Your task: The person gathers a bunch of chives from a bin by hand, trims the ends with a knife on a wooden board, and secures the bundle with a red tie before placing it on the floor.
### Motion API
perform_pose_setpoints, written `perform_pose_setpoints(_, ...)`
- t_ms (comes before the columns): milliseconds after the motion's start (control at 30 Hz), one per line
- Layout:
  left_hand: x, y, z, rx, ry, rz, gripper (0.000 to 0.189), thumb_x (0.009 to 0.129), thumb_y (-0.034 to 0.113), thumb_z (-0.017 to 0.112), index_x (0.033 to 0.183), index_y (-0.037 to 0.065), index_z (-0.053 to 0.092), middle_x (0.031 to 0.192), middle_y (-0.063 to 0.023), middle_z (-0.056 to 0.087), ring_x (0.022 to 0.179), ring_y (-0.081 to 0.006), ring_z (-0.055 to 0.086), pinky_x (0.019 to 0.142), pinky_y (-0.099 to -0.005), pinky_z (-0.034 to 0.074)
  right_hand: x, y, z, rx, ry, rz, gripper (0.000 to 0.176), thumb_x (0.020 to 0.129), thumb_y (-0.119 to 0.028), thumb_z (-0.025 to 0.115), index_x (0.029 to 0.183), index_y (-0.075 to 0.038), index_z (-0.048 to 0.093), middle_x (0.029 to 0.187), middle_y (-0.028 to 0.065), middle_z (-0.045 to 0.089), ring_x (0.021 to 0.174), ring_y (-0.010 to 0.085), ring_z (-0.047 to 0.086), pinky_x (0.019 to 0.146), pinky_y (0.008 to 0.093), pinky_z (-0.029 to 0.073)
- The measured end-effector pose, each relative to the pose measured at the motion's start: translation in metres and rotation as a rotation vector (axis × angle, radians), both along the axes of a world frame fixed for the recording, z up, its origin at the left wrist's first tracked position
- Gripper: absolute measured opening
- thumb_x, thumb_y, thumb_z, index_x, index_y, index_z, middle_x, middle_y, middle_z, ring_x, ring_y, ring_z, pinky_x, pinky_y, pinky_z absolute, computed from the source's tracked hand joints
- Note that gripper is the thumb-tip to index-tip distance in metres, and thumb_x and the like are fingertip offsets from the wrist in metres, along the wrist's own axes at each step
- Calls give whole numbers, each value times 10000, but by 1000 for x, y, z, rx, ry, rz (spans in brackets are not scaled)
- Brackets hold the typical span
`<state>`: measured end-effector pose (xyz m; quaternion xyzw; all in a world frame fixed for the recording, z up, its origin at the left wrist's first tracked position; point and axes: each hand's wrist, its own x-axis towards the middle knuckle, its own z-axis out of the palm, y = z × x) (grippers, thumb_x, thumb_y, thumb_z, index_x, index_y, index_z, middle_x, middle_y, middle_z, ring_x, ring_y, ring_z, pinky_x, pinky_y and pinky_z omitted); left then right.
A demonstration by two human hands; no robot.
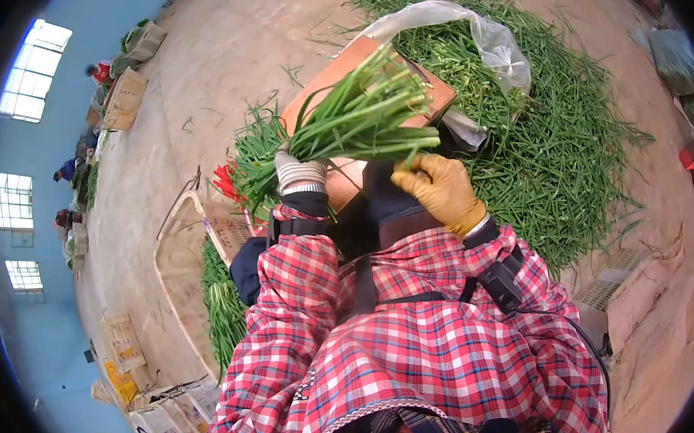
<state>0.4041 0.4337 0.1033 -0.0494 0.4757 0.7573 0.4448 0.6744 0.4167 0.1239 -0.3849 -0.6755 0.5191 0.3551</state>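
A bundle of long green stalks (364, 119) is gripped in my left hand (300, 171), which wears a pale striped glove. The cut pale ends point right. My right hand (442, 191), in a yellow glove, is just below those ends, its thumb and fingers pinched together; whether a stalk is between them is too small to tell. Beneath the bundle lies a brown board (337, 72). Red strips (226, 183) show left of my left hand, beside more greens.
A large heap of loose greens (556, 153) with a clear plastic bag (503, 49) spreads to the right. At my left stands a crate (175, 269) holding greens. Other crates (125, 99) and people line the far left wall. More crates (609, 283) are at the lower right.
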Motion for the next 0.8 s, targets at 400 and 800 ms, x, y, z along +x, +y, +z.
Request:
perform_pose_setpoints(400,-13,-7,-12,117,-184,91,337,883,292,507,1087,46,613,1078,-148,652,950,-351,621,849,-509,517,118,10,28,-6,-366,-158,418,802,-287,698,1130,-40,624,679,87,641,632,243,632,605,357,488)
perform_pose_setpoints(800,14,-16,8,183,-141,84,336,890,296,529,1081,30,607,1065,-155,652,927,-349,622,856,-493,506,17,-4,-24,-668,443,302,278,904,-263,627,853,6,677,613,-8,561,506,48,405,475,203,306)
